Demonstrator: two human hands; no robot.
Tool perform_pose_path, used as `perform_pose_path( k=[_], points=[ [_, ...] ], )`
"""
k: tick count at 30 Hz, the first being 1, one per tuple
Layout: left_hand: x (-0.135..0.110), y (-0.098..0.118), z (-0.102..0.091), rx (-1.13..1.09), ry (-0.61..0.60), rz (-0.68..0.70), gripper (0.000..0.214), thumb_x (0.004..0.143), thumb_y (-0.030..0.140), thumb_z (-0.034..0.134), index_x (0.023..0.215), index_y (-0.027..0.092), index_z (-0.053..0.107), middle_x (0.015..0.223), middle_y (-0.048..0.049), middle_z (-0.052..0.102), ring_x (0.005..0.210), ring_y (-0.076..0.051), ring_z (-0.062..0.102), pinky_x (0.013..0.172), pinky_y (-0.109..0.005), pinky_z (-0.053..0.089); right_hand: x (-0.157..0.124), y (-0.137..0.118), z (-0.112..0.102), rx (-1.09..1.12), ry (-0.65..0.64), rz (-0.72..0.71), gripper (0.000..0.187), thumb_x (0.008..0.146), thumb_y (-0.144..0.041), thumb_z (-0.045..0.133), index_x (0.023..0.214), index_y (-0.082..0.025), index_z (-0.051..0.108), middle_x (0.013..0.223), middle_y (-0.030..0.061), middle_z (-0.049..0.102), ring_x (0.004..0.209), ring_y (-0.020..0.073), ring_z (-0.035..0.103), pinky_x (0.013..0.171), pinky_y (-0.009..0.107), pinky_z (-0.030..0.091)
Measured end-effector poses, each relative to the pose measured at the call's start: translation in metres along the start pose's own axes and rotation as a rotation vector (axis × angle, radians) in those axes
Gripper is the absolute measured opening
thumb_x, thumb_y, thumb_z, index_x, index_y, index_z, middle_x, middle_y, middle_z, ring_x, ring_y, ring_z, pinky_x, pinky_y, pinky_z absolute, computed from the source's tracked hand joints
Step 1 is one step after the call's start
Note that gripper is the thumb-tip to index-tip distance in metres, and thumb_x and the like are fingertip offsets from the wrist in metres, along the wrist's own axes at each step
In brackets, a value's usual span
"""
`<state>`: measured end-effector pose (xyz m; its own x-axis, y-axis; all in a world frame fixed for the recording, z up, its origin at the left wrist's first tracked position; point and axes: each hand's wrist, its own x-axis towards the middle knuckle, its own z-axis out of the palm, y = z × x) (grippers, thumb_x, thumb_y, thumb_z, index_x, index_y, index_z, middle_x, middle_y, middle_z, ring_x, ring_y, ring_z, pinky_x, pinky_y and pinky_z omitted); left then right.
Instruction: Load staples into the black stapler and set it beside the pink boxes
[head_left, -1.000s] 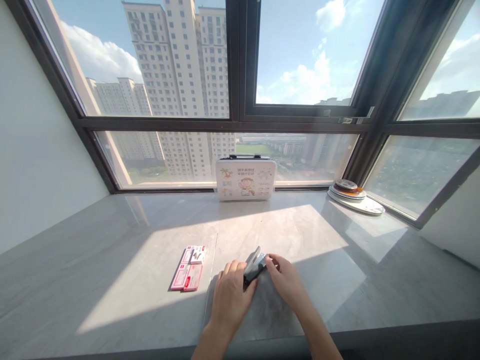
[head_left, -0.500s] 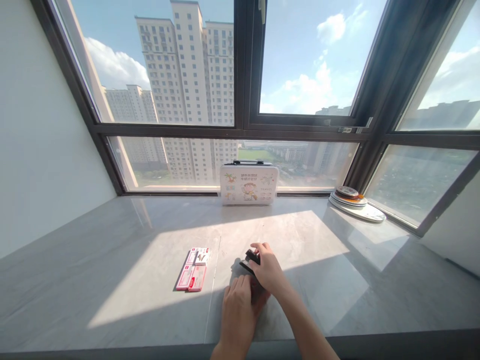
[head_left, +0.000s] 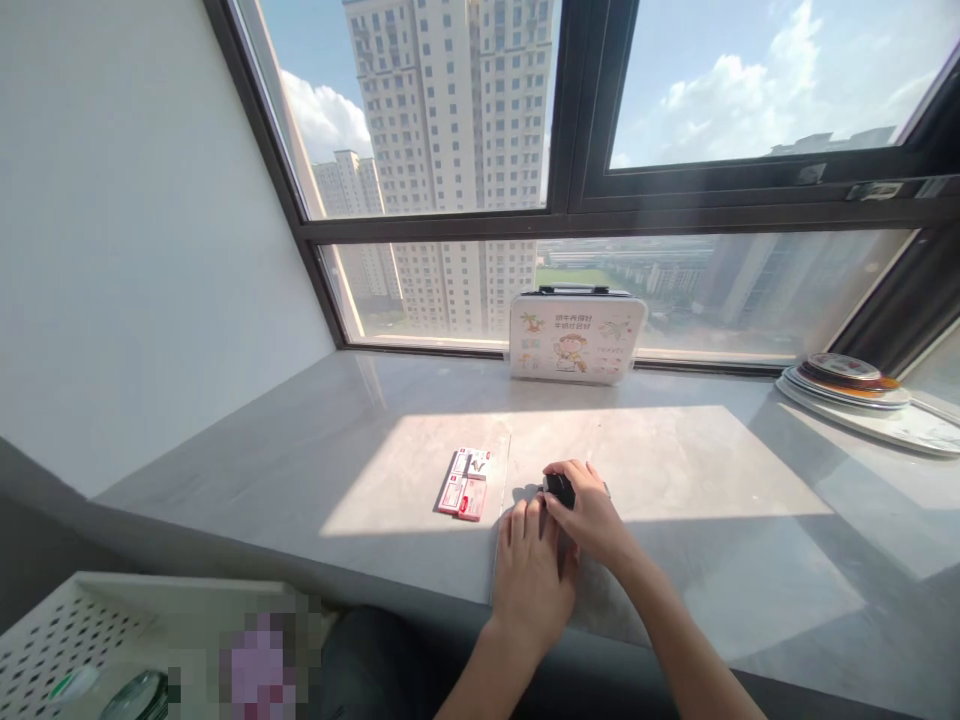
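A black stapler (head_left: pixel 559 488) sits low over the grey marble-look ledge, mostly covered by my hands. My right hand (head_left: pixel 589 505) closes over its front part, with thumb and fingertips on the black body. Close against it, my left hand (head_left: pixel 531 560) reaches from the near side, palm down, fingers forward and thumb apart, around what looks like the stapler's rear end. What lies under that palm is hidden. Left of both hands are several small flat red-and-white boxes (head_left: pixel 453 494), including a small white box (head_left: pixel 478 464) printed with a dark picture.
A white printed case (head_left: pixel 577 340) with a black handle stands against the window. Stacked plates (head_left: pixel 844 385) rest at the right corner. Below the ledge's front edge, at lower left, is a white perforated basket (head_left: pixel 187 590) with items inside, partly blurred out.
The view has swung left and downward, bringing the basket into sight. My right hand covers more of the stapler, whose front jaws showed before. The boxes lie as they did.
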<state>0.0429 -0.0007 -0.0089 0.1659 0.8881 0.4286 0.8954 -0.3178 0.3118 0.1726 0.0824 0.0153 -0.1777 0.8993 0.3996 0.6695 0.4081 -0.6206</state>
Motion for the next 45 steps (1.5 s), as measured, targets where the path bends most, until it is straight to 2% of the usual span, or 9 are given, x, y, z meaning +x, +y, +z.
perform_pose_path(
  k=[6, 11, 16, 21, 25, 32, 35, 40, 45],
  points=[
    [-0.001, -0.007, -0.003, -0.018, -0.015, -0.005, 0.056, 0.101, 0.049, 0.046, 0.153, 0.027, 0.046, 0.152, -0.009, 0.048, 0.138, -0.034, 0.041, 0.118, -0.055, 0.035, 0.009, 0.01, 0.019, 0.116, 0.136, 0.112, 0.02, 0.081, -0.038, 0.063, 0.093, -0.027, 0.074, 0.103, 0.0061, 0.072, 0.099, 0.0254, 0.065, 0.1, 0.043, 0.045],
    [0.002, -0.009, -0.004, -0.021, -0.014, -0.027, 0.057, 0.101, 0.053, 0.045, 0.152, 0.026, 0.046, 0.151, -0.0101, 0.048, 0.137, -0.033, 0.041, 0.116, -0.055, 0.035, 0.011, 0.029, 0.006, 0.431, 0.358, 0.295, 0.035, 0.084, -0.045, 0.06, 0.106, -0.02, 0.074, 0.107, 0.0098, 0.075, 0.099, 0.0243, 0.068, 0.088, 0.037, 0.052],
    [0.004, -0.009, -0.005, -0.024, -0.018, -0.029, 0.057, 0.1, 0.051, 0.048, 0.15, 0.024, 0.047, 0.149, -0.0111, 0.049, 0.134, -0.033, 0.043, 0.116, -0.053, 0.035, 0.01, 0.026, 0.008, 0.201, 0.083, 0.158, 0.036, 0.076, -0.049, 0.072, 0.106, -0.027, 0.077, 0.109, 0.006, 0.074, 0.106, 0.0256, 0.066, 0.1, 0.041, 0.047],
    [0.006, -0.008, -0.005, -0.019, -0.019, -0.021, 0.053, 0.099, 0.046, 0.051, 0.147, 0.024, 0.05, 0.141, -0.0109, 0.054, 0.128, -0.032, 0.047, 0.114, -0.052, 0.037, 0.013, 0.008, 0.018, 0.32, 0.155, 0.256, 0.02, 0.063, -0.04, 0.082, 0.076, -0.026, 0.076, 0.083, 0.0031, 0.073, 0.094, 0.0263, 0.064, 0.099, 0.043, 0.044],
    [0.007, -0.008, -0.004, 0.002, 0.0, -0.016, 0.052, 0.098, 0.046, 0.054, 0.147, 0.028, 0.05, 0.146, -0.0088, 0.052, 0.13, -0.032, 0.046, 0.112, -0.053, 0.038, 0.018, 0.015, 0.004, 0.543, 0.251, 0.327, 0.028, 0.07, -0.046, 0.079, 0.086, -0.024, 0.076, 0.087, 0.0023, 0.075, 0.087, 0.023, 0.067, 0.086, 0.036, 0.05],
    [0.007, -0.004, -0.004, 0.025, 0.036, 0.001, 0.052, 0.098, 0.041, 0.057, 0.148, 0.031, 0.048, 0.152, -0.0084, 0.048, 0.136, -0.032, 0.044, 0.114, -0.054, 0.038, -0.004, 0.059, -0.038, 1.007, 0.501, 0.514, 0.045, 0.09, -0.064, 0.055, 0.109, -0.025, 0.068, 0.121, 0.0057, 0.072, 0.12, 0.0232, 0.065, 0.095, 0.037, 0.058],
    [0.008, -0.005, -0.006, 0.002, 0.031, 0.003, 0.051, 0.097, 0.034, 0.057, 0.147, 0.029, 0.048, 0.153, -0.0092, 0.046, 0.138, -0.032, 0.042, 0.115, -0.053, 0.037, -0.03, 0.067, -0.049, 1.214, 0.483, 0.628, 0.046, 0.09, -0.067, 0.058, 0.108, -0.025, 0.069, 0.125, 0.0067, 0.071, 0.125, 0.0238, 0.063, 0.101, 0.038, 0.058],
    [0.008, -0.032, -0.018, 0.068, 0.155, -0.133, 0.046, 0.098, 0.023, 0.053, 0.144, 0.023, 0.05, 0.154, -0.013, 0.043, 0.142, -0.033, 0.038, 0.117, -0.053, 0.033, -0.087, 0.06, -0.066, 1.116, 0.387, 0.669, 0.049, 0.087, -0.061, 0.07, 0.12, -0.026, 0.067, 0.127, 0.0075, 0.07, 0.121, 0.0263, 0.067, 0.102, 0.04, 0.059],
    [-0.008, -0.06, -0.036, 0.086, 0.088, -0.177, 0.046, 0.095, 0.023, 0.059, 0.141, 0.029, 0.056, 0.147, -0.0115, 0.049, 0.137, -0.035, 0.041, 0.11, -0.054, 0.039, -0.11, 0.042, -0.067, 0.662, -0.01, 0.638, 0.051, 0.087, -0.06, 0.067, 0.121, -0.022, 0.067, 0.09, 0.0038, 0.073, 0.066, 0.0176, 0.067, 0.058, 0.03, 0.057]
  ],
)
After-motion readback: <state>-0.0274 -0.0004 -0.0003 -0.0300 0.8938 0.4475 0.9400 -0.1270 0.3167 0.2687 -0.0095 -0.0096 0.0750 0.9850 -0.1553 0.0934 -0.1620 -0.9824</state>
